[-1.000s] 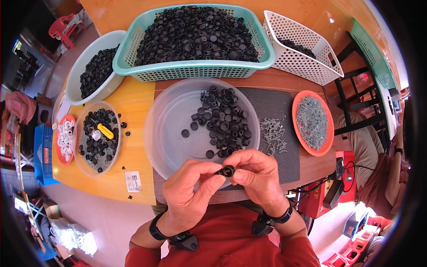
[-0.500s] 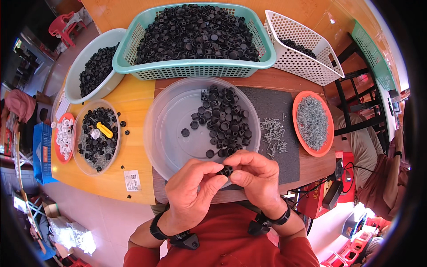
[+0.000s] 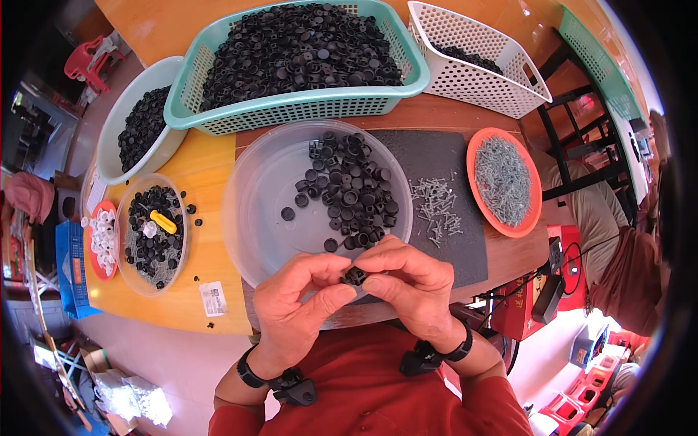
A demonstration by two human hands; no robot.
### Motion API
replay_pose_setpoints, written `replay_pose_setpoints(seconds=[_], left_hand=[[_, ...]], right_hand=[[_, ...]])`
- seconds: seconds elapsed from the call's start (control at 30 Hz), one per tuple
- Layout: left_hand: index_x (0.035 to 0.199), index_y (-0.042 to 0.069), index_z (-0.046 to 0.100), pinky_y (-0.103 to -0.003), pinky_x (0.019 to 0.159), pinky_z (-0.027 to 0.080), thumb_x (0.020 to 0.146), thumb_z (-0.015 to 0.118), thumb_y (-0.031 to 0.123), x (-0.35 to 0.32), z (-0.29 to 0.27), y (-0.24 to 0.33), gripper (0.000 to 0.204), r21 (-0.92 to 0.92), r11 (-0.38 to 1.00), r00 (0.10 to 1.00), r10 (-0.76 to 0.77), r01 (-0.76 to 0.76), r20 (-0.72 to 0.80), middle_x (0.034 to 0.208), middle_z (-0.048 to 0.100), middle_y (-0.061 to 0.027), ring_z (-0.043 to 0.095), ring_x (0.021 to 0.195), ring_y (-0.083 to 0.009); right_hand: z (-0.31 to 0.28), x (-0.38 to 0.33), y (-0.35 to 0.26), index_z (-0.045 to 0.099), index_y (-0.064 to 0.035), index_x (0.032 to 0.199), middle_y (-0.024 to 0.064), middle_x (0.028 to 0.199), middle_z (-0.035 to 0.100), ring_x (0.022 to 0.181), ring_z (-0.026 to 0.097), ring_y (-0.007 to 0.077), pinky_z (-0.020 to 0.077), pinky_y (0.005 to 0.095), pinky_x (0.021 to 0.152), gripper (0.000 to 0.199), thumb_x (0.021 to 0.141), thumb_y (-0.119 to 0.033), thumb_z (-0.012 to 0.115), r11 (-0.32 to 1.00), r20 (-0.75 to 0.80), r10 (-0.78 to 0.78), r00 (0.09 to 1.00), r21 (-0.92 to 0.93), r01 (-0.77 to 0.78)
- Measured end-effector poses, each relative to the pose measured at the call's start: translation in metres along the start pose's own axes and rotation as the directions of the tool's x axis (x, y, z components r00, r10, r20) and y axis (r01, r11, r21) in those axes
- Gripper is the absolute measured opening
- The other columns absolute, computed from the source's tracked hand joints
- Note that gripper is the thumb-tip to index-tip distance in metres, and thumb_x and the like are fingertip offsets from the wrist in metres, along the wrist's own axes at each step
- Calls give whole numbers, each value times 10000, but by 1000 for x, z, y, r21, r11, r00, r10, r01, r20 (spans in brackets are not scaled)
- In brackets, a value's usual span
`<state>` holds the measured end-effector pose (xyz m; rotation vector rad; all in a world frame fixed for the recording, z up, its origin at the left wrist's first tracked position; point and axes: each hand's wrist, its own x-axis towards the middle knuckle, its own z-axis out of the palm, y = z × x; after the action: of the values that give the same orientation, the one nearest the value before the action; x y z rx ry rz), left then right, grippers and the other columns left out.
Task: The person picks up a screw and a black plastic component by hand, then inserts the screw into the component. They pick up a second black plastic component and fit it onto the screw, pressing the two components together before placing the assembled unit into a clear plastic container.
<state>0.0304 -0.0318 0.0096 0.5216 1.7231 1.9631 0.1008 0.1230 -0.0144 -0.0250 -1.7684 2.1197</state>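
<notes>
- Since the earlier frames, both hands have stayed together at the near rim of the clear round tray (image 3: 251,218); the small black cap (image 3: 355,275) sits a little lower between the fingertips, and nothing else on the worktop (image 3: 211,171) has shifted.
- Left hand (image 3: 294,305) pinches the small black cap from its side, thumb and forefinger closed narrow on it.
- Right hand (image 3: 411,280) grips the same cap from the other side, fingers curled tight, so the 2 hands meet on it.
- That cap is held just above the near edge of the clear round tray, close to the person's chest.
- Inside the tray lies a loose heap of black caps (image 3: 349,192), mostly in its right half.
- Right of the tray, a dark mat (image 3: 436,156) carries a scatter of screws (image 3: 436,211).
- Beyond the mat stands an orange dish (image 3: 476,152) full of screws.
- At the far side sit a teal basket (image 3: 291,112) heaped with black caps and a white basket (image 3: 476,80).
- To the left are a pale bowl (image 3: 116,134) of black parts and a small clear tub (image 3: 127,207) with a yellow piece (image 3: 163,221).
</notes>
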Motion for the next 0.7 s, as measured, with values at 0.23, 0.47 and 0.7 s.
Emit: replay_pose_setpoints(seconds=[0.23,0.47,0.7], left_hand=[[1024,-34,637,-205,690,464,751,720,-18,3,4,2,286,33,999,1000,23,-23,17,849,594,-36,562,765,-92],[999,-33,649,-199,656,450,735,737,-2,3,6,5,280,36,999,999,-32,31,40,816,588,-31,556,732,-88],[1022,-34,654,-179,545,422,721,752,24,6,4,6,322,34,997,996,-72,70,61,797,585,-29,539,658,-72]], right_hand=[[-2,-3,-2,642,22,1001,88,925,634,809,553,136,442,250,720,243,779,119,623,1000,-18,3,1000,-14,-3],[-2,-6,-5,628,35,968,83,904,630,823,562,134,452,250,739,201,788,122,615,994,-29,30,999,106,-27],[-3,-6,-4,645,20,930,86,906,630,839,573,141,460,260,755,164,787,98,632,998,-27,43,999,38,-42]])
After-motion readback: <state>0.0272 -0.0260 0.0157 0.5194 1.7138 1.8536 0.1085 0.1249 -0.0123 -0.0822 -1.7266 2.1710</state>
